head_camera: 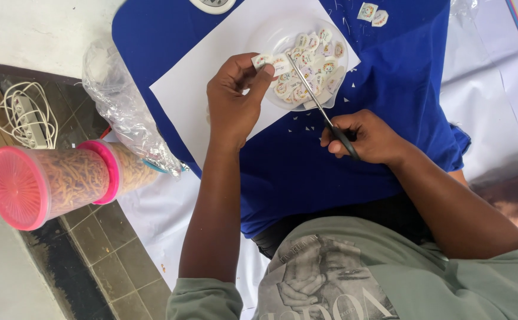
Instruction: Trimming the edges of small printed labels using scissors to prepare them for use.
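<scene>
My left hand (234, 98) pinches a small strip of printed paper stickers (271, 61) over a white sheet of paper (205, 83). My right hand (365, 137) grips black-handled scissors (318, 101), whose blades reach up to the strip. Behind the blades a clear plastic bowl (271, 37) holds several cut round stickers (312, 65). All of this rests on a blue cloth (389, 77) across my lap.
A clear jar with pink lids (51, 184) lies on its side at the left, next to a crumpled clear plastic bag (119, 106). White cables (21, 115) sit on the tiled floor. Two loose stickers (373, 14) lie at the top. Tiny paper scraps dot the cloth.
</scene>
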